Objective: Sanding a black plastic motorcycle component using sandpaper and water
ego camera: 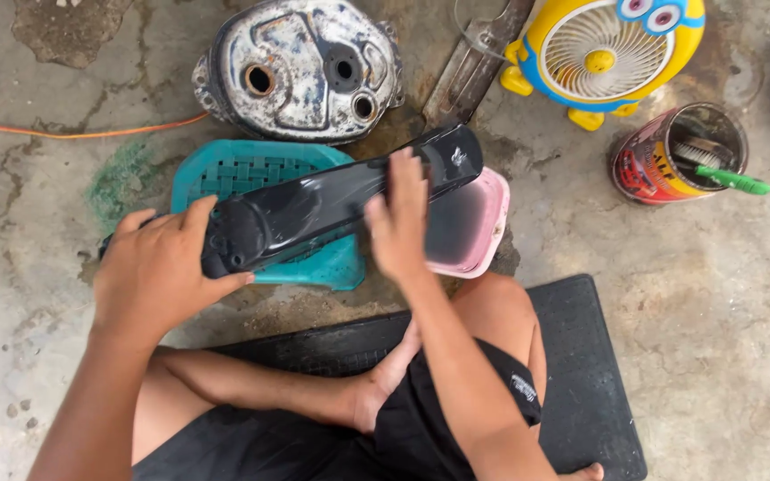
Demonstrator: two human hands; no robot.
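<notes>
A long glossy black plastic panel (314, 209) lies across in front of me, tilted up toward the right. My left hand (158, 272) grips its near left end, thumb under and fingers over. My right hand (398, 223) rests flat on the panel's middle, fingers spread a little toward its far end. Under the panel sit a teal plastic basket lid (242, 169) and a pink tub (483, 223) holding dark liquid.
A worn white metal tank (300, 67) lies beyond. A yellow toy-shaped fan (603, 53) stands at the back right. A tin can (679, 156) holds a green-handled brush (733, 181). An orange cable (73, 134) crosses the left floor. I sit on a black rubber mat (581, 374).
</notes>
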